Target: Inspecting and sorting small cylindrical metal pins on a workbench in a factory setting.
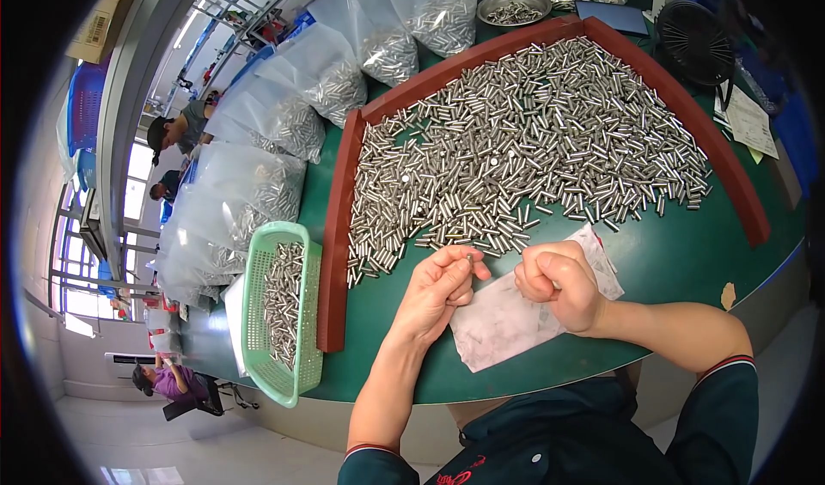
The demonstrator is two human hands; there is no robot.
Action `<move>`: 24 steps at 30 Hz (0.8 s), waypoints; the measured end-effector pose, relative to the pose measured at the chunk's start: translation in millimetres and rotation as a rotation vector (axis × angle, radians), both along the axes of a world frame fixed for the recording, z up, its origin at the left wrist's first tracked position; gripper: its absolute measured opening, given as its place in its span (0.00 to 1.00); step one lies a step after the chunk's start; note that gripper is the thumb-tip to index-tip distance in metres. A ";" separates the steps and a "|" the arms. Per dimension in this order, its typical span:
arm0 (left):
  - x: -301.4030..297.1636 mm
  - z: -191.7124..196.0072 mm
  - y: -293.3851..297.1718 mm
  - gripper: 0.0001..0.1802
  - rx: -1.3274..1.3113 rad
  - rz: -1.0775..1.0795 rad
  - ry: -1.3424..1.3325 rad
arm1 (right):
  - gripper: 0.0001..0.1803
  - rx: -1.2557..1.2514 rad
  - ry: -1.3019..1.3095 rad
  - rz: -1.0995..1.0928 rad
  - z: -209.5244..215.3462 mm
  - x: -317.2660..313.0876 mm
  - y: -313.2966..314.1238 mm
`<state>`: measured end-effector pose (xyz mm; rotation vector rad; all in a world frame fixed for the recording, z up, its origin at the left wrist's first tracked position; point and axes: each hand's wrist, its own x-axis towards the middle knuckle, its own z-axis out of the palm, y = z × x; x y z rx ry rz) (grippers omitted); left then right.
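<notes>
Metal pins (533, 133) were spread in a wide heap across the green counter (371, 352) in the head view, bounded at the left, far side and right by a red frame (333, 253). The heap's near edge lay just beyond both hands. In the left grip (436, 292), thumb and fingertips were pinched together, and what appeared to be a single pin was held between them. The right grip (563, 289) was curled into a fist; whether anything was held inside could not be told. A smudged pale sheet (494, 330) was laid beneath the hands. More pins were contained in a light green basket (310, 330) left of the frame.
</notes>
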<state>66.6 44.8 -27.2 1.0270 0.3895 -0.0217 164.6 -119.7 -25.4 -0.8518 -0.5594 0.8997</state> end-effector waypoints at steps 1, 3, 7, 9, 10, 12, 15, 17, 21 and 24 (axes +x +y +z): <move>-0.4 -0.1 -0.2 0.09 0.000 0.000 0.001 | 0.17 -0.002 0.000 0.001 -0.2 -0.3 0.0; -0.3 1.2 -1.4 0.08 0.035 -0.008 0.000 | 0.17 -0.003 0.003 0.002 -1.0 -0.2 -0.5; 0.2 4.4 -17.5 0.06 0.782 -0.032 -0.095 | 0.17 -0.005 -0.002 -0.010 -1.7 1.1 0.0; -3.4 18.5 -28.6 0.07 1.043 -0.228 0.032 | 0.16 -0.020 -0.004 -0.016 -2.2 1.6 1.1; -4.9 11.6 -30.4 0.08 1.168 -0.254 -0.064 | 0.17 0.010 -0.017 -0.020 -3.1 1.0 2.2; -2.9 16.0 -38.6 0.07 1.230 -0.241 -0.080 | 0.17 0.040 -0.044 -0.029 -2.4 1.1 2.7; -2.2 17.3 -39.9 0.06 1.327 -0.229 -0.052 | 0.17 0.024 -0.048 -0.033 -4.1 2.6 2.5; -3.3 14.7 -37.3 0.05 1.367 -0.230 0.007 | 0.17 0.015 -0.035 -0.028 -3.3 4.4 3.1; -4.4 11.1 -39.5 0.05 1.334 -0.207 0.006 | 0.17 0.083 0.060 -0.049 -2.7 3.3 1.1; -3.8 8.9 -41.0 0.05 1.292 -0.166 -0.018 | 0.17 0.063 0.019 -0.062 -4.3 1.0 0.7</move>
